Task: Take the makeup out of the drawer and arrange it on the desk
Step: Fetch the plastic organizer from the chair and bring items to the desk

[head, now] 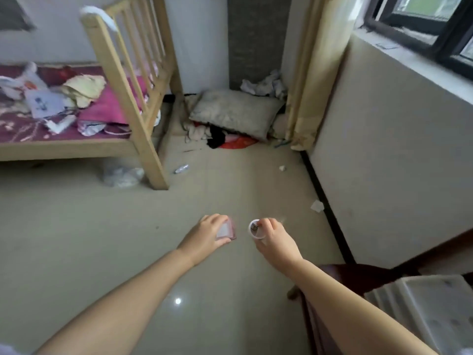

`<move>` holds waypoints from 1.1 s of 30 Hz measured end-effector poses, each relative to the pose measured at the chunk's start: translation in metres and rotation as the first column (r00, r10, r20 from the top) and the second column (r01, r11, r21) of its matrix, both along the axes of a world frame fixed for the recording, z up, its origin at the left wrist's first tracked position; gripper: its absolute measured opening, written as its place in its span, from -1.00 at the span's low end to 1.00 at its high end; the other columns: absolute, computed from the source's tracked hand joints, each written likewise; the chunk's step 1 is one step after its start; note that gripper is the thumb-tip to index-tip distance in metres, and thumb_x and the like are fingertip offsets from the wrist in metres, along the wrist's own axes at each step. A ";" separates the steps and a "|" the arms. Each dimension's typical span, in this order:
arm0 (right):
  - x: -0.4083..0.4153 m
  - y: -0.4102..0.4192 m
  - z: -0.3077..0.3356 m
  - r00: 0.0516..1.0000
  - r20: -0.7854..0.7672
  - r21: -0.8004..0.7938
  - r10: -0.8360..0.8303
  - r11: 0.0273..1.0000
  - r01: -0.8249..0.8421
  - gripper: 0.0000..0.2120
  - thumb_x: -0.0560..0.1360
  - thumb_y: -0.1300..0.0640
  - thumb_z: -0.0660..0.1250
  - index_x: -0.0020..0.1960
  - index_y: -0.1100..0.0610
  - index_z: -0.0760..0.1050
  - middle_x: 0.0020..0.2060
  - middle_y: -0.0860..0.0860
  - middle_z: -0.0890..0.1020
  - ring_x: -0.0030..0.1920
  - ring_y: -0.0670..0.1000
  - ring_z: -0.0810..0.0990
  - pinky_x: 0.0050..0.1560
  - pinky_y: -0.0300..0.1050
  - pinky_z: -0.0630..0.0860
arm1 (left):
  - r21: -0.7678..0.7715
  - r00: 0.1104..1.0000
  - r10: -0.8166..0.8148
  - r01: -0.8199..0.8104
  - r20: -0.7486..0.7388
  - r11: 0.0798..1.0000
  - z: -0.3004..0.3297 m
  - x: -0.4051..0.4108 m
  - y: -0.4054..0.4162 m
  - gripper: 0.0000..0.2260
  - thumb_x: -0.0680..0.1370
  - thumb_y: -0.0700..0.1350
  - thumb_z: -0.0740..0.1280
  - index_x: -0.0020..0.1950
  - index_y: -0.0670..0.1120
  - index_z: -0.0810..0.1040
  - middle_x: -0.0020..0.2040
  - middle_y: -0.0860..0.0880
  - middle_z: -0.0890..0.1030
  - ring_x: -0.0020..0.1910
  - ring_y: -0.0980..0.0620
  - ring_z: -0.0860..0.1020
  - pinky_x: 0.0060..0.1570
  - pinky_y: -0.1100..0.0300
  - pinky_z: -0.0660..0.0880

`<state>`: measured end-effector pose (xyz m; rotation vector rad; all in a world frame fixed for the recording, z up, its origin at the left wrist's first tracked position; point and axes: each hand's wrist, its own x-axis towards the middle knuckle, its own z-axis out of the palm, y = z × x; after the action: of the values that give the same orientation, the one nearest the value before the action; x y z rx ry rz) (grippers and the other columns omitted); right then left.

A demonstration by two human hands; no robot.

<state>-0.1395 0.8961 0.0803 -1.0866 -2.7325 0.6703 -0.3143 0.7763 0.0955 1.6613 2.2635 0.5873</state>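
Observation:
Both arms reach forward over the tiled floor. My left hand (210,235) grips a small flat pink makeup case (227,229) between fingers and thumb. Just to its right, my right hand (275,239) holds a small round white jar (255,229), whose open end or base faces the camera. The two items hang in the air, a short gap apart. No drawer shows in this view. A dark wooden desk corner (343,275) sits at the lower right, under my right forearm.
A wooden bed (133,98) with clutter on it stands at the left. A pillow (235,112) and a pile of clothes lie in the far corner by a curtain (317,73). White plastic bins (425,311) sit at the bottom right. Paper scraps litter the floor.

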 end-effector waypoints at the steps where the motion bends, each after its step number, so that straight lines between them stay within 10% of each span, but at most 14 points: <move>1: -0.018 -0.018 0.001 1.000 -0.002 0.011 0.030 0.999 -0.030 -0.68 0.53 0.09 0.22 0.26 0.12 0.34 0.20 0.05 0.43 0.20 0.10 0.41 0.00 -0.07 0.44 | 0.006 0.999 0.036 -0.036 0.000 0.999 0.002 -0.015 -0.025 -0.54 0.49 -0.01 0.39 0.32 -0.15 0.41 0.29 -0.07 0.47 0.27 -0.07 0.39 0.22 0.25 0.24; 9: -0.194 -0.220 0.000 0.936 -0.023 -0.048 0.351 0.935 -0.352 -0.66 0.52 0.09 0.25 0.26 0.15 0.34 0.22 0.06 0.44 0.22 0.10 0.42 0.02 -0.06 0.44 | -0.007 0.931 0.364 -0.364 -0.005 0.931 0.015 -0.141 -0.277 -0.51 0.48 -0.02 0.40 0.35 -0.11 0.39 0.30 -0.07 0.46 0.31 -0.06 0.37 0.27 0.23 0.25; 17: -0.349 -0.377 0.000 0.684 0.021 -0.040 0.729 0.685 -0.728 -0.67 0.51 0.12 0.26 0.24 0.17 0.34 0.21 0.09 0.43 0.23 0.11 0.40 0.13 -0.06 0.41 | -0.035 0.655 0.755 -0.755 0.020 0.655 -0.005 -0.207 -0.499 -0.55 0.48 -0.02 0.41 0.32 -0.11 0.41 0.27 -0.07 0.49 0.27 -0.09 0.40 0.19 0.17 0.34; 33: -0.696 -0.559 0.000 0.186 0.090 0.019 0.978 0.185 -0.983 -0.51 0.54 0.06 0.24 0.43 0.09 0.21 0.30 0.03 0.37 0.28 0.05 0.37 0.14 -0.09 0.46 | -0.033 0.183 0.982 -0.982 0.040 0.185 -0.020 -0.420 -0.666 -0.52 0.48 0.03 0.40 0.34 -0.10 0.42 0.28 -0.08 0.49 0.23 -0.08 0.44 0.19 0.13 0.38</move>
<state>-0.8352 0.3368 0.0802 0.9971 -3.1523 0.5654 -0.7342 0.1102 0.0752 -0.1987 3.0378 0.8128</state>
